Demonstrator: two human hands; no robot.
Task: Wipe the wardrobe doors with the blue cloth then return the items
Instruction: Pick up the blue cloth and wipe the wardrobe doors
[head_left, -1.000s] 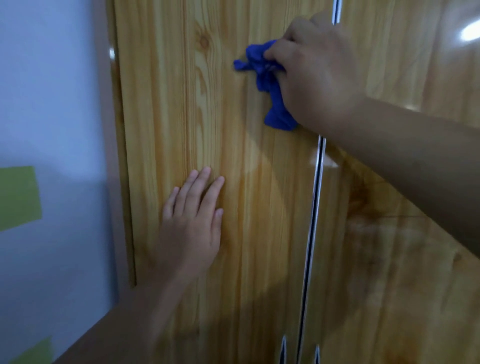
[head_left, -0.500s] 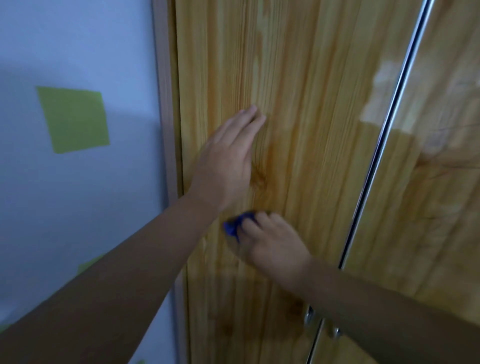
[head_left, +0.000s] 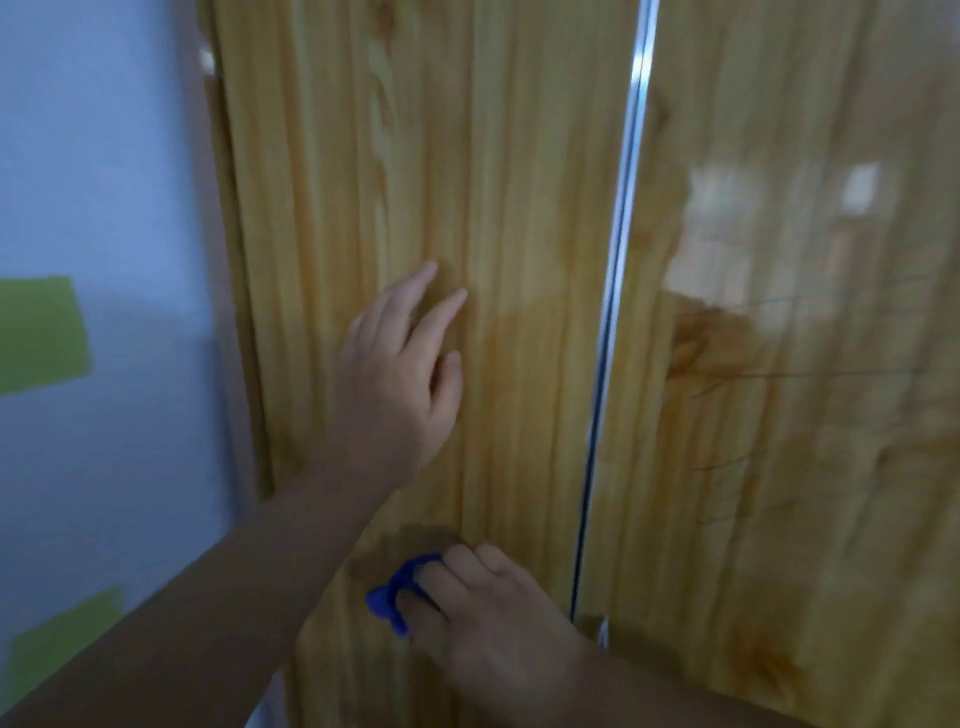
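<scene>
A person's two bare hands are on a glossy, pine-grained wardrobe, seen from above. The right hand (head_left: 488, 618), low in the view, presses a bunched blue cloth (head_left: 392, 597) against the left wardrobe door (head_left: 519, 182). Its fingers (head_left: 460, 569) are curled over the cloth, which is mostly hidden under them. Only a crumpled edge pokes out to the left of the fingertips. Higher up the same door, the left hand (head_left: 397, 395) lies flat on the wood, fingers (head_left: 441, 317) straight and slightly spread, holding nothing. Its forearm crosses the lower left, close beside the cloth.

Just right of both hands a thin metal strip (head_left: 618, 260) runs top to bottom at the seam between the doors. The right wardrobe door (head_left: 789, 467) beyond it shows pale window reflections. At far left is a pale blue wall (head_left: 104, 156) with two green patches (head_left: 36, 338).
</scene>
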